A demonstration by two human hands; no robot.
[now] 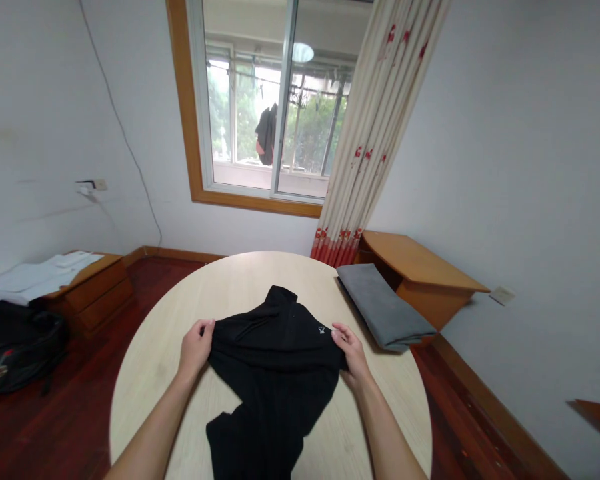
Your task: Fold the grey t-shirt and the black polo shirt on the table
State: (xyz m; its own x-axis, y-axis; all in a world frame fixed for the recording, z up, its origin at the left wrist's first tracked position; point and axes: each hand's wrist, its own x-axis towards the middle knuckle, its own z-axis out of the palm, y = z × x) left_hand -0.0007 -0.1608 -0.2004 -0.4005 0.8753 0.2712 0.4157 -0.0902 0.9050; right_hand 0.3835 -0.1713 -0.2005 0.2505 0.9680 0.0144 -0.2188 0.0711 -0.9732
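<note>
A black collared shirt with a small white logo on the chest lies spread over the round pale table. Its collar points away from me, and the lower part runs off the bottom of the view, creased and uneven. My left hand pinches the shirt's left edge near the shoulder. On the opposite side, my right hand grips the other edge near the logo, thumb on top. Some of the fingers on both hands are hidden by the cloth.
A folded grey cloth lies at the table's right edge, slightly overhanging. Behind it stands a wooden desk by the curtain. At left are a low wooden cabinet with papers and a black bag.
</note>
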